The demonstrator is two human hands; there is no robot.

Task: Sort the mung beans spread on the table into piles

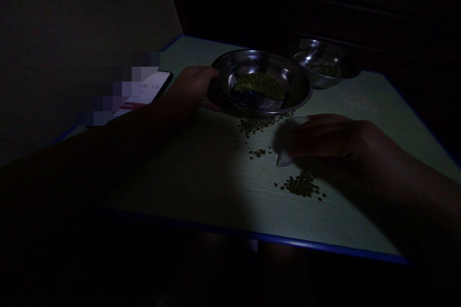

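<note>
A shiny metal bowl point(304, 93) with a heap of small green beans point(259, 85) inside is gripped at its left rim by my left hand point(196, 87). It looks slightly tilted and raised off the table, though the dark makes this hard to tell. My right hand point(331, 136) is closed on a thin, pale, card-like piece point(285, 157), its pointed corner turned down toward the tabletop. Loose beans point(252, 125) are scattered just below the bowl's near rim. Nearer to me, under the right hand, lies another small pile of beans point(301, 185).
Behind on the right stands a second metal bowl point(326, 80), with some beans in it. A lit phone point(146, 90) lies at the left edge. The pale table point(201, 172) has blue edging; a wall point(90, 19) rises on the left. The room is very dark.
</note>
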